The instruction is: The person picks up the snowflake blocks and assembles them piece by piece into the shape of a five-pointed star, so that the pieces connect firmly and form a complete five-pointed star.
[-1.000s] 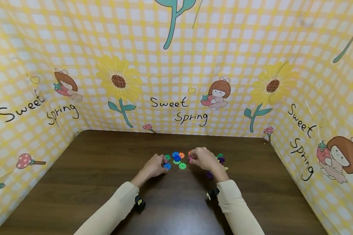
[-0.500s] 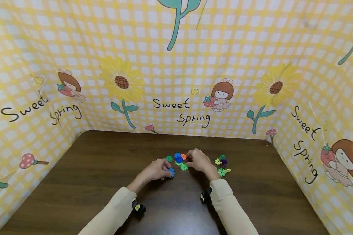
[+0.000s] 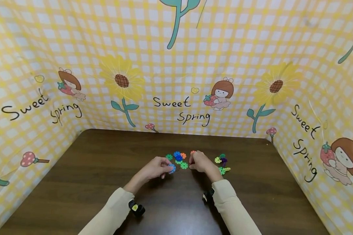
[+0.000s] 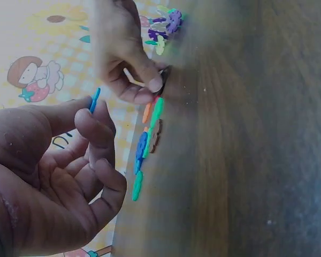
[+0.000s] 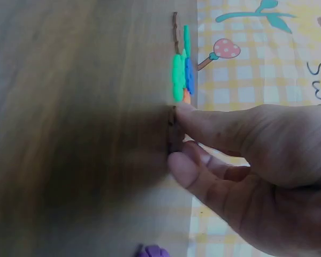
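Observation:
In the head view my left hand (image 3: 155, 168) pinches a blue notched plastic disc (image 3: 172, 168) between thumb and forefinger. The left wrist view shows this blue disc (image 4: 95, 100) edge-on, with the other fingers loosely curled below. My right hand (image 3: 201, 162) is beside the middle cluster, its fingertips down at the table. Its thumb and finger grip a dark brown notched disc (image 5: 174, 131), seen edge-on in the right wrist view. Between the hands lie a green disc (image 3: 184, 165), blue discs (image 3: 178, 157) and an orange disc (image 3: 183, 156). Another brown disc (image 4: 156, 136) lies close by.
Right of my right hand are a yellow disc (image 3: 217, 160), a purple piece (image 3: 224, 161) and a green disc (image 3: 222, 170). A dark green disc (image 3: 168, 157) lies behind my left fingertips. The brown wooden table (image 3: 105, 150) meets a yellow checked cloth (image 3: 176, 75) at its back and sides.
The blue disc in my left hand has shifted slightly right. My right hand has come a little nearer, and its forearm now uncovers the pieces at the right. The pink piece at its fingertips no longer shows.

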Motion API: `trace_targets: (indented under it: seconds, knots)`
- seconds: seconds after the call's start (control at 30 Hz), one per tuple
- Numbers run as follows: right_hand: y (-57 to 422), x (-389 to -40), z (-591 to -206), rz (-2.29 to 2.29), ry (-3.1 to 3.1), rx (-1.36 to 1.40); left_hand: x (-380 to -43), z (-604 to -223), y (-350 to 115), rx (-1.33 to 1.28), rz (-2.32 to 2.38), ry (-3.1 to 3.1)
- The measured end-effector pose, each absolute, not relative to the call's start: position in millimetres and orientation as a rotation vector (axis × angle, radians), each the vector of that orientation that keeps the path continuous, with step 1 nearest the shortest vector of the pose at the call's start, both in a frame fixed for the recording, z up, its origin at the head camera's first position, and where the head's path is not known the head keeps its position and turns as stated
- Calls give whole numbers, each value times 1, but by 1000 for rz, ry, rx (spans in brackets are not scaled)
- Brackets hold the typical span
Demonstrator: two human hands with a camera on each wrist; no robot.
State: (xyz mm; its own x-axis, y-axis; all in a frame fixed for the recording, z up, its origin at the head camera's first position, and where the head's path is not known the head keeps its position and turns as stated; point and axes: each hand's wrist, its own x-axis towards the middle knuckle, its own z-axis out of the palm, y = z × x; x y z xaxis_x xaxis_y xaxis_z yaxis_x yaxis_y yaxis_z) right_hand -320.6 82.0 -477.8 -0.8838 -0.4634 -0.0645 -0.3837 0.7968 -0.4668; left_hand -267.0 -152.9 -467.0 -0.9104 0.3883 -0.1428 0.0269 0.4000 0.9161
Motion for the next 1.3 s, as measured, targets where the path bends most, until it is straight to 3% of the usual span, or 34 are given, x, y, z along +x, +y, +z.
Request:
trace_targets:
  seconds: [0.6,0.97,1.3]
  knots:
    - [81,-299,-480,-558,2814,-504,-262,-474,-150,422,1545,2223]
    - [84,-291,-458,-816,2907,-888,-268,-468,-144,383,1586,2205]
    - [82,-279,-436,-886,2897,-994,-270,-468,-140,365,1589,2193]
